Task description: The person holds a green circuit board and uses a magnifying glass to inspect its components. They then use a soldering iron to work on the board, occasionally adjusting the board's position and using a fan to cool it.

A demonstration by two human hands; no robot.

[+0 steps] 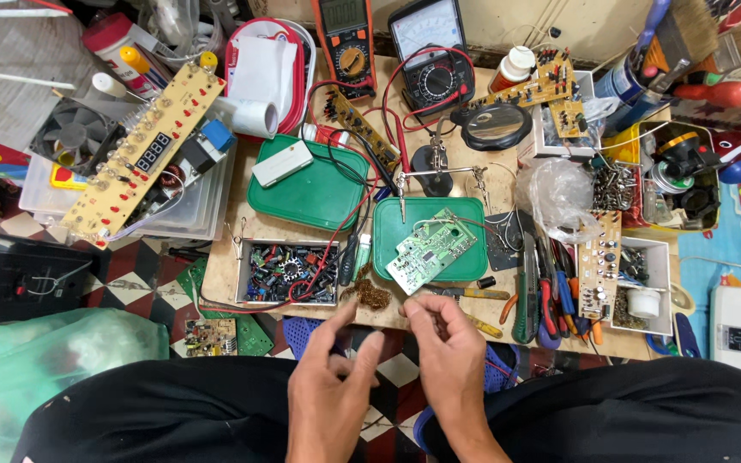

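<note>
Your left hand (329, 377) and right hand (449, 356) hover together just below the surface's near edge. The green circuit board (431, 249) lies on a green tray (388, 257) directly ahead, its long axis slanting up to the right, nearer your right hand. Left fingers loosely spread, empty; right fingers curl inward, whether pinching anything I cannot tell.

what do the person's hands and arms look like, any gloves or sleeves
Both are bare: the left hand and right hand wear no gloves, rings, watch or wristband, and no sleeves reach the visible forearms. Nails are short. Below them lies only dark black clothing.
</note>
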